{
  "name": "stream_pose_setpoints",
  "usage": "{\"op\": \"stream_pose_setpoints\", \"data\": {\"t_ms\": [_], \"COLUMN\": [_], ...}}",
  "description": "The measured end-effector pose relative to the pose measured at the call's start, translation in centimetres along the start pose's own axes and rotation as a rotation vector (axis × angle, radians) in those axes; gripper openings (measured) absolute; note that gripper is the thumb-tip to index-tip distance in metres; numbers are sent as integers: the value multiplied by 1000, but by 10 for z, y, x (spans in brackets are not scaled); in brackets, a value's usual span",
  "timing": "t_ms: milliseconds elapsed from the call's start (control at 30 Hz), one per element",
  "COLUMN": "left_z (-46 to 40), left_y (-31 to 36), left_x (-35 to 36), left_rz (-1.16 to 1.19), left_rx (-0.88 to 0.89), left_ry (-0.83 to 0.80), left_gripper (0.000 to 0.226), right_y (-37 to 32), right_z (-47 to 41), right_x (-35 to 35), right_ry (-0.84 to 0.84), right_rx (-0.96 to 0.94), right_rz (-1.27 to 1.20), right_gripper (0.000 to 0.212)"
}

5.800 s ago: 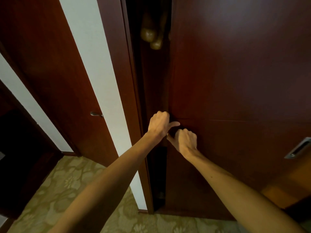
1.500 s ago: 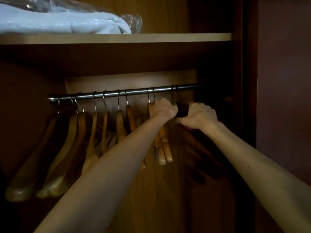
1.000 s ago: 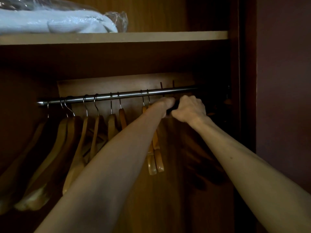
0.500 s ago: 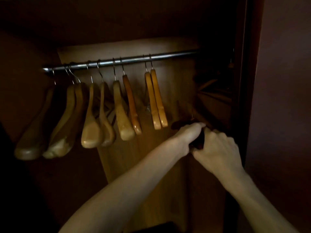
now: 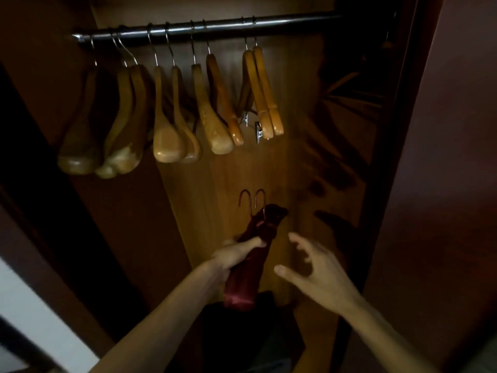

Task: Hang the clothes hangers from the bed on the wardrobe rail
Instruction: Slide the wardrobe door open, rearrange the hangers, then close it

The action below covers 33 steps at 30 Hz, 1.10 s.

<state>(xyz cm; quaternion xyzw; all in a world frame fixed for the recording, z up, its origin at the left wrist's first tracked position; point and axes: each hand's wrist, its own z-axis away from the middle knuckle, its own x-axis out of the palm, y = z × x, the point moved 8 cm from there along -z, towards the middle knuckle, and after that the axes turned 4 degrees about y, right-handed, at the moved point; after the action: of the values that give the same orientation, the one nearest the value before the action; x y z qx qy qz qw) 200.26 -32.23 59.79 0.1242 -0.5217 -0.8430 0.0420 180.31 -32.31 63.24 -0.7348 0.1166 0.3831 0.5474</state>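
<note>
My left hand [image 5: 236, 255] grips a pair of dark red padded hangers [image 5: 248, 261], held together with their two hooks pointing up, well below the rail. My right hand [image 5: 314, 265] hovers just right of them, fingers spread, holding nothing. The metal wardrobe rail [image 5: 295, 21] runs across the top of the view. Several wooden hangers [image 5: 212, 103] hang along its left and middle part. The rail's right stretch shows no hangers.
The dark sliding wardrobe door [image 5: 443, 184] stands close on the right. The wardrobe's wooden back panel [image 5: 242, 170] is lit in the middle, and its left side is in deep shadow. A dark mass lies at the wardrobe bottom [image 5: 242, 332].
Both hands came down from the rail with the red hangers. My right hand let go and opened. The view tilted down, so the shelf above is out of sight.
</note>
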Motion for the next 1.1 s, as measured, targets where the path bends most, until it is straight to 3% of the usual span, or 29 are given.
{"op": "stream_pose_setpoints", "data": {"t_ms": [100, 200, 267, 367, 433, 500, 567, 600, 667, 700, 833, 933, 1100], "left_z": [16, 33, 47, 64, 69, 73, 74, 76, 91, 94, 85, 84, 99], "left_y": [-16, -20, -18, 0, 13, 25, 39, 46, 46, 40, 11, 26, 50], "left_x": [-23, -28, -27, -32, -41, -52, -62, -69, -74, -67, 12, 43, 57], "left_rz": [-128, -272, -370, -573, -758, -864, -909, -916, -836, -743, -256, -78, 47], "left_rx": [20, 145, 212, 292, 360, 417, 559, 655, 768, 719, 318, 334, 355], "left_ry": [-153, -394, -534, -589, -547, -417, -129, 94, 519, 568, 127, 115, 75], "left_gripper": [74, 73, 75, 79, 69, 59, 54, 52, 41, 36, 42, 27, 32], "right_y": [-2, -11, -11, -23, -33, -36, -37, -36, -34, -34, -40, -48, -38], "right_z": [-21, -40, -41, -33, -29, -27, -24, -23, -18, -15, -2, 6, 25], "right_x": [-15, -9, -2, 1, 3, 6, 1, -2, -9, -12, -13, -14, -50], "right_ry": [32, -89, -196, -183, -214, -332, -327, -277, -133, -60, 86, 46, -47], "right_rx": [-142, -290, -233, -215, -223, -223, -199, -176, -124, -90, 22, 0, 15], "right_rz": [125, 323, 420, 359, 361, 420, 420, 386, 372, 384, 392, 298, -215], "right_gripper": [115, 112, 97, 92, 82, 58, 41, 40, 38, 38, 48, 55, 39]}}
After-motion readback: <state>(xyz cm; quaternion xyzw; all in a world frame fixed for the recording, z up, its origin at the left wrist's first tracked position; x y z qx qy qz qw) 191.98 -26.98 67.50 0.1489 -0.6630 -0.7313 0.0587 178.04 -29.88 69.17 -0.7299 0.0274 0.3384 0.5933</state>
